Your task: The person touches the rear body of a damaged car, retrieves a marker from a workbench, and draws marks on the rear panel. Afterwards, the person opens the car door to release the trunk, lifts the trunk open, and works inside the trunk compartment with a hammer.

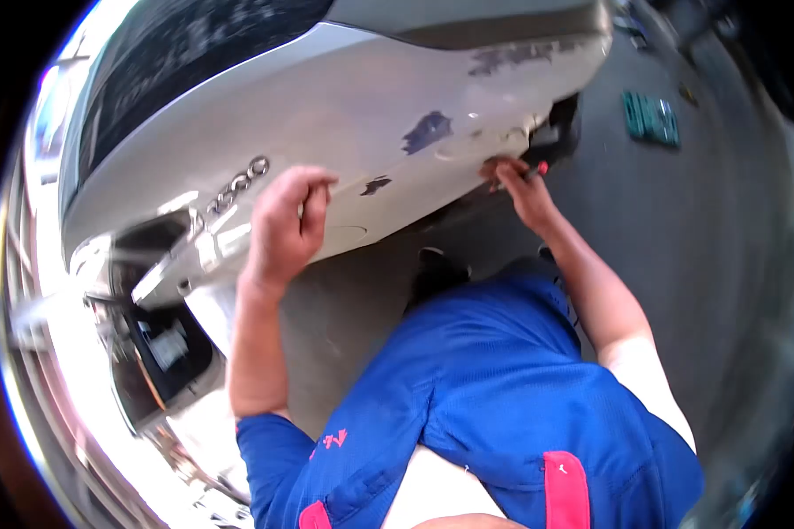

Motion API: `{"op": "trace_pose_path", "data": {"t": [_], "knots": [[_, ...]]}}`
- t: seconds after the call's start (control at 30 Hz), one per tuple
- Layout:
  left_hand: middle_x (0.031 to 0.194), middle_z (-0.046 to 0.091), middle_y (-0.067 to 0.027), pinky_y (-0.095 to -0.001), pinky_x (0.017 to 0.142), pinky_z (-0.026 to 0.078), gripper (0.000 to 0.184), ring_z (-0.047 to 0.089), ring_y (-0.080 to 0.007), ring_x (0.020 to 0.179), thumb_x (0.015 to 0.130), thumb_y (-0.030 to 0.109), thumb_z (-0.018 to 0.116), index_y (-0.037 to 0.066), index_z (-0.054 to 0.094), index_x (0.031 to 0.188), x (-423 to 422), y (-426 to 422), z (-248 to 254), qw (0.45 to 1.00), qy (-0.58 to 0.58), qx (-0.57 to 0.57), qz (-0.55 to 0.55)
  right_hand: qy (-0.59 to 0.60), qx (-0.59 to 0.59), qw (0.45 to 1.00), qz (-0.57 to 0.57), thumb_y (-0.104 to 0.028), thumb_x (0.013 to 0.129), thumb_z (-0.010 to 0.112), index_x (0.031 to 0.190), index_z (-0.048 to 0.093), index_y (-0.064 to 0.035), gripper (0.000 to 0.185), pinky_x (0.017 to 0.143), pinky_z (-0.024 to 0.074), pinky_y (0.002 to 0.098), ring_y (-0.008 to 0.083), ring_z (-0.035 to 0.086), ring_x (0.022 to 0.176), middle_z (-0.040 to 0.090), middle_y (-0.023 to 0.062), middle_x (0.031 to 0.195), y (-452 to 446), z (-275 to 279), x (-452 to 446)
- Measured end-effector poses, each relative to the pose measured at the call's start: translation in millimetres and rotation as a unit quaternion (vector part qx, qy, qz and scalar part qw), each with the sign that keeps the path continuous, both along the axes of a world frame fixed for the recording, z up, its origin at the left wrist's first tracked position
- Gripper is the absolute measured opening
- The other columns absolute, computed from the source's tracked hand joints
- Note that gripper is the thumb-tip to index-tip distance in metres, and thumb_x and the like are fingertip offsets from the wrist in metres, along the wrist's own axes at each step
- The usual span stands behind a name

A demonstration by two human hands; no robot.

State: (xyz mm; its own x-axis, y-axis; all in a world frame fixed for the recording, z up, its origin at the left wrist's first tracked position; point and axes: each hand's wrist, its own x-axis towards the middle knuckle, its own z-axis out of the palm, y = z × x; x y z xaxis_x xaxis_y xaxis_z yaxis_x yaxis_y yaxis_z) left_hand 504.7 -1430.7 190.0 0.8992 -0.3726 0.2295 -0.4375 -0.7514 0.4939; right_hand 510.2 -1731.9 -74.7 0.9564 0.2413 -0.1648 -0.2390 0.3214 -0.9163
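Observation:
A light-coloured car body panel (326,106) spans the upper part of the view, with a dark scraped patch (427,131) and a smaller dark mark (376,185) on it. My left hand (289,213) is raised in front of the panel, fingers curled together; whether anything small is between them is hidden. To its left, the chrome ring emblem (242,183) shows on the car. My right hand (520,187) is near the panel's lower right edge, fingers wrapped round a thin tool with a red end (543,167).
A green tool case (651,118) lies on the grey floor (679,264) at the upper right. Dark broken trim (556,132) shows at the car's right edge. An opening with a dark interior (168,348) is at the left. My shoe (437,269) is below the panel.

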Motion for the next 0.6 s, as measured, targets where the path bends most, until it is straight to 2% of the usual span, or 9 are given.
{"op": "trace_pose_path", "data": {"t": [0.07,0.17,0.27,0.33,0.37,0.43,0.53,0.57,0.6], "knots": [[0.077,0.059,-0.0091,-0.0292,0.065,0.049,0.013,0.06,-0.0202,0.069,0.087,-0.003,0.053,0.003,0.062,0.095,55,3,20,0.986,0.011,0.053,-0.155,0.003,0.005,0.997,-0.071,-0.03,0.099,0.049,0.114,0.059,-0.002,0.034,0.091,0.0411,0.0327,0.0148,0.058,0.101,0.065,0.0059,0.104,14,13,-13],[0.083,0.062,-0.0128,-0.0356,0.068,0.051,0.011,0.061,-0.0307,0.074,0.086,-0.001,0.056,0.002,0.062,0.095,111,0,33,0.944,-0.064,0.123,-0.3,0.092,0.05,0.976,-0.19,-0.034,0.097,0.048,0.113,0.061,-0.0038,0.036,0.088,0.0414,0.0309,0.0142,0.058,0.101,0.065,0.0048,0.103,45,17,-34],[0.081,0.063,-0.0118,-0.0332,0.067,0.051,0.011,0.063,-0.0269,0.071,0.086,0.0,0.056,0.002,0.062,0.095,134,-2,37,0.926,-0.02,0.122,-0.357,0.139,0.054,0.943,-0.297,-0.037,0.097,0.047,0.11,0.062,-0.005,0.037,0.082,0.0431,0.028,0.0122,0.058,0.094,0.065,0.0042,0.103,70,17,-63],[0.079,0.063,-0.0103,-0.0318,0.065,0.05,0.011,0.063,-0.0252,0.069,0.087,0.001,0.056,0.003,0.063,0.096,138,3,33,0.924,0.007,0.119,-0.363,0.157,-0.023,0.923,-0.35,-0.04,0.098,0.045,0.106,0.063,-0.0044,0.041,0.077,0.0476,0.0281,0.0125,0.057,0.084,0.062,0.005,0.095,84,8,-84],[0.077,0.062,-0.01,-0.0318,0.065,0.05,0.011,0.062,-0.0251,0.068,0.088,0.002,0.056,0.004,0.063,0.096,137,6,30,0.913,-0.041,0.119,-0.387,0.153,-0.028,0.921,-0.357,-0.04,0.098,0.045,0.106,0.063,-0.0044,0.041,0.077,0.0476,0.0281,0.0125,0.057,0.084,0.062,0.005,0.095,86,5,-95],[0.073,0.06,-0.0103,-0.032,0.065,0.049,0.01,0.06,-0.025,0.066,0.089,0.004,0.056,0.005,0.063,0.095,137,9,24,0.894,-0.112,0.122,-0.416,0.187,-0.018,0.912,-0.364,-0.04,0.098,0.046,0.099,0.064,-0.0046,0.039,0.063,0.0464,0.0267,0.0096,0.051,0.067,0.057,0.0015,0.078,93,-2,-129],[0.073,0.06,-0.011,-0.0327,0.065,0.049,0.009,0.06,-0.0255,0.067,0.089,0.005,0.057,0.005,0.063,0.095,141,10,19,0.905,-0.092,0.098,-0.404,0.256,-0.038,0.856,-0.447,-0.035,0.095,0.051,0.091,0.064,-0.006,0.032,0.057,0.0412,0.0266,0.0091,0.045,0.058,0.047,-0.0016,0.066,113,-37,-167],[0.072,0.058,-0.0116,-0.0328,0.064,0.049,0.008,0.059,-0.0252,0.066,0.089,0.005,0.057,0.004,0.062,0.095,140,12,21,0.903,-0.09,0.103,-0.407,0.257,-0.045,0.86,-0.44,-0.035,0.095,0.051,0.091,0.064,-0.006,0.032,0.057,0.0412,0.0266,0.0091,0.045,0.058,0.047,-0.0016,0.066,116,-52,-180],[0.075,0.062,-0.0092,-0.0301,0.067,0.05,0.011,0.062,-0.0202,0.069,0.094,0.012,0.055,0.007,0.064,0.1,141,16,18,0.904,-0.094,0.149,-0.388,0.307,-0.071,0.846,-0.43,-0.035,0.093,0.053,0.089,0.063,-0.0064,0.031,0.056,0.041,0.0276,0.0096,0.047,0.059,0.049,-0.0005,0.067,120,-68,-199]]}}
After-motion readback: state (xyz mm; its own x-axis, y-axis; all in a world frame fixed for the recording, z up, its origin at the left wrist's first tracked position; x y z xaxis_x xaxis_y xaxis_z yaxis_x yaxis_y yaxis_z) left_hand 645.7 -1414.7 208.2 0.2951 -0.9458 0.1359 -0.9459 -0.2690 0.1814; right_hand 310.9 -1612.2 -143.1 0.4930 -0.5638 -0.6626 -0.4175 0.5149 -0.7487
